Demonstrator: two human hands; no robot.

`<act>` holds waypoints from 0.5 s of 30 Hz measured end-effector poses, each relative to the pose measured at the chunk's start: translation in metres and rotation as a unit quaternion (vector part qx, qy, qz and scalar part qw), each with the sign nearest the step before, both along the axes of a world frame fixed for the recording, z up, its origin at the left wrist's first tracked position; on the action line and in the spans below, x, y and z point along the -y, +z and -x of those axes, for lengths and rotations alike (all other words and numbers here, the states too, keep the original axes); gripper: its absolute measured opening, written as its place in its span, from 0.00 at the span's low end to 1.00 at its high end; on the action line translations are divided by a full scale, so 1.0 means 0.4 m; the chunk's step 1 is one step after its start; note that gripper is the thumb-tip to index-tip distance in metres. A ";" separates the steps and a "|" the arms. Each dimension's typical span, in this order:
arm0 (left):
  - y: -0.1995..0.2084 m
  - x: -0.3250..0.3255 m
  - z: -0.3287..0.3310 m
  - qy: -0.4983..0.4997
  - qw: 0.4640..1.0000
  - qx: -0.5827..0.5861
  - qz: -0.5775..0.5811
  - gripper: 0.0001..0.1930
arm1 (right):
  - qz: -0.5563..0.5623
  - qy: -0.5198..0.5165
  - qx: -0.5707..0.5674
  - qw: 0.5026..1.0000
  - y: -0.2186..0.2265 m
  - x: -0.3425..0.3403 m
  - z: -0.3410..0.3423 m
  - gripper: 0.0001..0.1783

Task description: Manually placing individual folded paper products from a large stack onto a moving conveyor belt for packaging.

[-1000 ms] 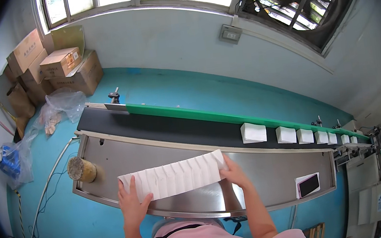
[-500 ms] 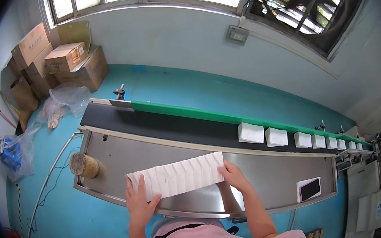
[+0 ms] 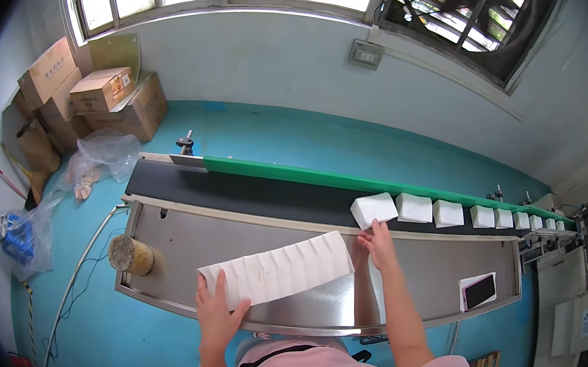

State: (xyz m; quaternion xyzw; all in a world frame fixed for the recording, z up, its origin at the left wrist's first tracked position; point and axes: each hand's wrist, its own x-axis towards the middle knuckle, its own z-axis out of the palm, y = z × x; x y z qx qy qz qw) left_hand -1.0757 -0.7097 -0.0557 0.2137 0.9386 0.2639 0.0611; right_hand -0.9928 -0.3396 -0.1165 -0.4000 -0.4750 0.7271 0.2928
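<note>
Tissue packs (image 3: 275, 272), a long white row of them, lie on the steel table (image 3: 425, 292) in front of me. I judge them light and soft, easy to crush and to let buckle in the middle, so I would press only at both ends. My left hand (image 3: 216, 312) lies flat and open against the row's end at 9 o'clock, gripping nothing. My right hand (image 3: 378, 240), at 3 o'clock of the row, touches with loose fingers a single white pack (image 3: 373, 210) on the black conveyor belt (image 3: 258, 191). More packs (image 3: 452, 212) stand further along. A phone (image 3: 478, 291) lies at 4 o'clock.
</note>
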 end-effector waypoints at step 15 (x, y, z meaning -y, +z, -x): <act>0.018 -0.002 -0.007 -0.013 0.999 0.016 -0.025 0.39 | -0.300 0.355 0.187 0.865 0.058 0.168 -0.041 0.29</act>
